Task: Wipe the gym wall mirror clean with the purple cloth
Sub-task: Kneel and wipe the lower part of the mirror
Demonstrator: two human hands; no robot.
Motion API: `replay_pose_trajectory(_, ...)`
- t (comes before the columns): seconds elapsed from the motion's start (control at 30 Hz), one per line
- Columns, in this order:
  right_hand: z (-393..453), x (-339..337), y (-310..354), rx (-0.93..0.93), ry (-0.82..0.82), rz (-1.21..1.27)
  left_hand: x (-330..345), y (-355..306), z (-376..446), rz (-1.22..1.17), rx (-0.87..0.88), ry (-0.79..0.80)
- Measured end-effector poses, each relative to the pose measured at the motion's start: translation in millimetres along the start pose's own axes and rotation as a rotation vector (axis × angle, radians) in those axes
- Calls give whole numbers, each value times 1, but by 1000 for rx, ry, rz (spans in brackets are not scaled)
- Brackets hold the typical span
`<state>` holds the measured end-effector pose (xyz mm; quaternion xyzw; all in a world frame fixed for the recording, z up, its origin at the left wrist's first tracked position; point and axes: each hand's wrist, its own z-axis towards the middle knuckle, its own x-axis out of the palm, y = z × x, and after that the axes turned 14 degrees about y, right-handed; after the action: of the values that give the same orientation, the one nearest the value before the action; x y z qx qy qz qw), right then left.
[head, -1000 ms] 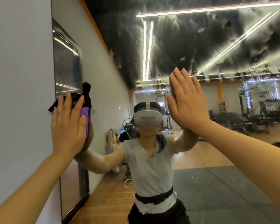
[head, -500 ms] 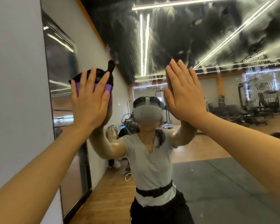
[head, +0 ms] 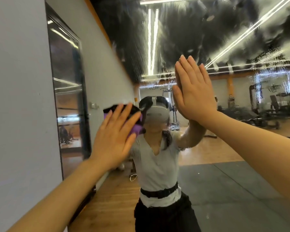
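Nearby, streaked mirror [head: 208, 39], left hand [head: 114, 138] fingers spread on purple cloth [head: 136, 129], right hand [head: 194, 91] fingers together, flat.

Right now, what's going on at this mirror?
A person is wiping the gym wall mirror. The left hand presses the purple cloth flat against the glass with straight fingers. The right hand rests open on the mirror, palm flat. Streaky wet smears cover the upper glass, so the job is not yet done.
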<state>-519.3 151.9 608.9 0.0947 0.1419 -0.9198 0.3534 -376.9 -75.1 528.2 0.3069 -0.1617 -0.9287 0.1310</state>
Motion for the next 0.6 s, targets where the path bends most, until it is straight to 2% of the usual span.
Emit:
replay_pose_trajectory(0.17, -1, 0, 2, -5, -26, 25, -48, 6, 85, -53, -139, -96)
replay_pose_trajectory(0.27, -1, -1, 1, -3, -21, 18, -46, -5, 92, -63, -165, -122)
replay_pose_trajectory(0.5, -11, -12, -6, -26, -34, 69, 14, -44, 5, 47, 78, -4)
replay_pose_trajectory(0.6, -29, -17, -18, 11, -45, 37, 20, -41, -6, 125, 137, 36)
